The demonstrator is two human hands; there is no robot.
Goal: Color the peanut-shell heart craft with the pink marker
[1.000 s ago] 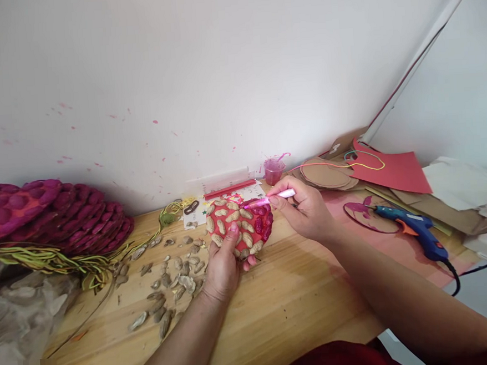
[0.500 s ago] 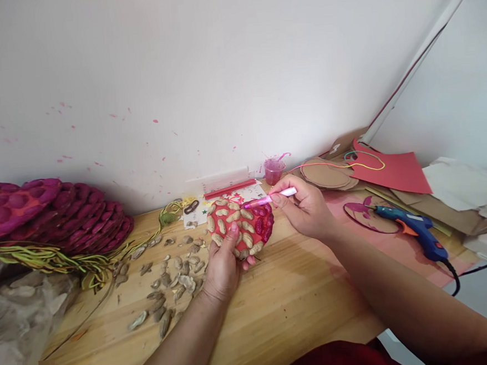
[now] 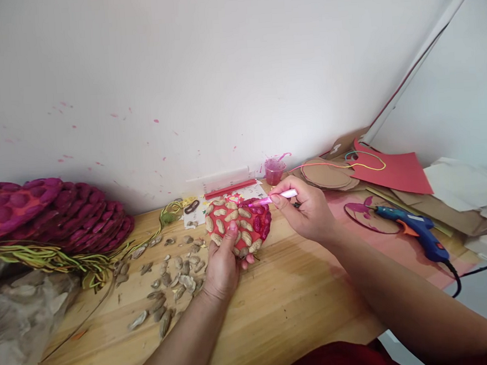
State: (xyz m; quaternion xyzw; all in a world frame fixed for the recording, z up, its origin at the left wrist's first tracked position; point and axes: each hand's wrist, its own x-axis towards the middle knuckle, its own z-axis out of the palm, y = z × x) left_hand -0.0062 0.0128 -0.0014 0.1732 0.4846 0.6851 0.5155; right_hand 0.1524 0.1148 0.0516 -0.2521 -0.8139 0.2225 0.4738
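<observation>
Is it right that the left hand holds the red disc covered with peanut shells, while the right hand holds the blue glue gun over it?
Not quite. In the head view the right hand holds a pink brush, not the glue gun, which lies on the table. The left hand does hold the red disc.

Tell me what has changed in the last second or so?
Very little. The right hand nudged its pink brush slightly right and up over the shell-covered red piece. The left hand keeps its grip on that piece. Loose shells and the blue glue gun stayed put.
</observation>
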